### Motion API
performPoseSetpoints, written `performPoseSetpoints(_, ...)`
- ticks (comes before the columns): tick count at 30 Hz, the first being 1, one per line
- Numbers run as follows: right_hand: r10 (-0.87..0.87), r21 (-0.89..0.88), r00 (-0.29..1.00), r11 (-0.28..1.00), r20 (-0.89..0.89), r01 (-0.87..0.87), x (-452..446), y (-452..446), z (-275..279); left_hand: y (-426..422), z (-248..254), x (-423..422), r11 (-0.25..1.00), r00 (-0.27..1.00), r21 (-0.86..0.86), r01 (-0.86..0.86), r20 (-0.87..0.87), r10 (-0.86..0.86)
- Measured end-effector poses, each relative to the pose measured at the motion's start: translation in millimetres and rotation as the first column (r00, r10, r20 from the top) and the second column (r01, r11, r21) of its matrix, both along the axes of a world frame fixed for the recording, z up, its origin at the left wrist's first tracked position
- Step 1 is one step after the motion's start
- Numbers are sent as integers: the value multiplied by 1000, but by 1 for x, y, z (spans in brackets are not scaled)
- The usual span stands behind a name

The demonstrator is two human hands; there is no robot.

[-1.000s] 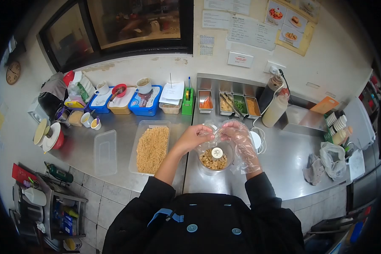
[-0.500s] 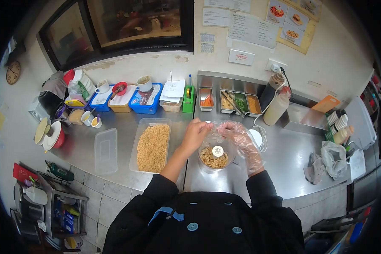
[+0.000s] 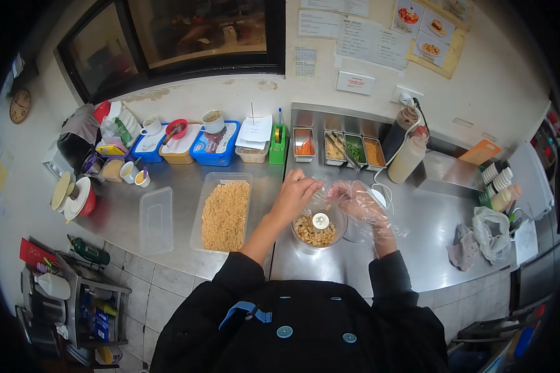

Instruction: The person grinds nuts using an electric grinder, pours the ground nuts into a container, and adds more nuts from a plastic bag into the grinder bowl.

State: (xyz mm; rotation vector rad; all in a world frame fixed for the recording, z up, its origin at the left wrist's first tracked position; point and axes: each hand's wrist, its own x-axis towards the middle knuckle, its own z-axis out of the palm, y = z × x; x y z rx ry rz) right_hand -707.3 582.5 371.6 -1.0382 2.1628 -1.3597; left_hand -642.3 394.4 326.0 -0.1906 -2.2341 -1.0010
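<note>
My left hand [image 3: 297, 191] is closed in a pinch on the fingertip end of a clear plastic glove [image 3: 373, 214]. My right hand [image 3: 350, 198] is inside that glove, its fingers pointing left and slightly bent, with nothing gripped in them. The glove hangs loose and crumpled around the right wrist. Below both hands stands a clear processor bowl [image 3: 341, 235] with a white central hub [image 3: 320, 221]. Pale brown nut pieces [image 3: 309, 234] lie around the hub. Left of the bowl is a clear tub [image 3: 195, 239] of light brown crumbs [image 3: 224, 214].
An empty clear lid [image 3: 156, 221] lies at the left. Metal pans of toppings [image 3: 354, 149] line the back, beside squeeze bottles [image 3: 407, 160]. Blue tubs [image 3: 214, 152] and a green tape dispenser [image 3: 277, 146] stand behind. Plastic bags [image 3: 491, 233] are at the right.
My hands have moved slightly apart. The glove has slid looser along my right hand, and its cuff now flares out at the wrist.
</note>
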Motion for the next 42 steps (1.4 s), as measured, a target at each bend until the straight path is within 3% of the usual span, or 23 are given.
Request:
performPoseSetpoints(9,-36,143,980,988,-197,65,-2,-1,-9,-2,9,6,988,985,35,150,87,-152)
performPoseSetpoints(11,-18,-76,973,997,-232,1,-1,-1,-13,-5,8,3,984,976,95,152,139,-165)
performPoseSetpoints(12,-20,-77,972,997,-232,2,-1,-3,-14,-5,8,1,977,966,155,149,191,-177)
performPoseSetpoints(13,-62,-78,986,996,-152,50,0,-7,-16,-5,5,-1,977,965,155,149,191,-177)
performPoseSetpoints(15,-102,-76,992,992,-72,97,2,-13,-15,-4,0,-5,844,931,505,181,189,-313)
performPoseSetpoints(16,-189,-70,982,980,0,188,1,-16,-12,-6,8,-1,844,931,504,181,188,-312)
performPoseSetpoints(18,-272,-57,960,960,70,276,3,-20,-10,-13,33,10,981,823,190,25,553,-129)
performPoseSetpoints(20,-66,-443,805,807,590,391,6,-21,-13,-27,23,6,978,812,205,32,565,-145)
performPoseSetpoints(22,-23,-473,807,800,590,369,-4,-22,-25,-36,-1,-4,975,800,220,40,578,-163)
performPoseSetpoints(24,19,-502,809,793,587,346,-3,-23,-23,-42,-25,-13,974,951,224,-31,306,-40)
performPoseSetpoints(25,-45,-433,854,847,519,307,4,-25,-14,-40,-20,-11,974,952,225,-34,305,-38)
performPoseSetpoints(27,-100,-356,893,893,439,276,9,-26,-5,-34,-4,-4,670,852,742,6,347,-392)
performPoseSetpoints(28,-141,-262,936,937,322,231,9,-27,-3,-35,-6,-4,670,853,743,5,347,-391)
performPoseSetpoints(29,-165,-160,966,967,197,198,9,-27,-3,-36,-8,-5,541,832,841,36,274,-482)
performPoseSetpoints(30,-166,-159,966,967,198,198,8,-27,-5,-37,-10,-5,396,807,916,61,189,-560)
performPoseSetpoints(31,-195,-208,952,947,234,245,6,-28,-10,-34,-4,-4,397,806,916,61,189,-560)
performPoseSetpoints(33,-221,-254,937,922,271,291,2,-31,-18,-28,6,-1,240,840,970,37,100,-533)
performPoseSetpoints(34,-154,-385,851,841,502,380,1,-35,-21,-28,8,0,240,840,970,36,101,-533)
performPoseSetpoints(35,-37,-476,726,732,686,487,-2,-38,-24,-28,10,0,338,838,941,25,165,-520)
performPoseSetpoints(36,-38,-474,725,733,688,488,-6,-36,-28,-27,11,1,433,833,902,12,230,-503)
performPoseSetpoints(37,63,-504,680,721,731,475,-9,-33,-29,-26,13,2,432,833,902,12,231,-503)
performPoseSetpoints(39,164,-533,624,706,764,466,-13,-33,-33,-23,16,4,706,835,707,31,370,-407)
performPoseSetpoints(42,164,-517,587,690,793,506,-13,-39,-31,-23,5,-1,727,849,686,16,374,-372)
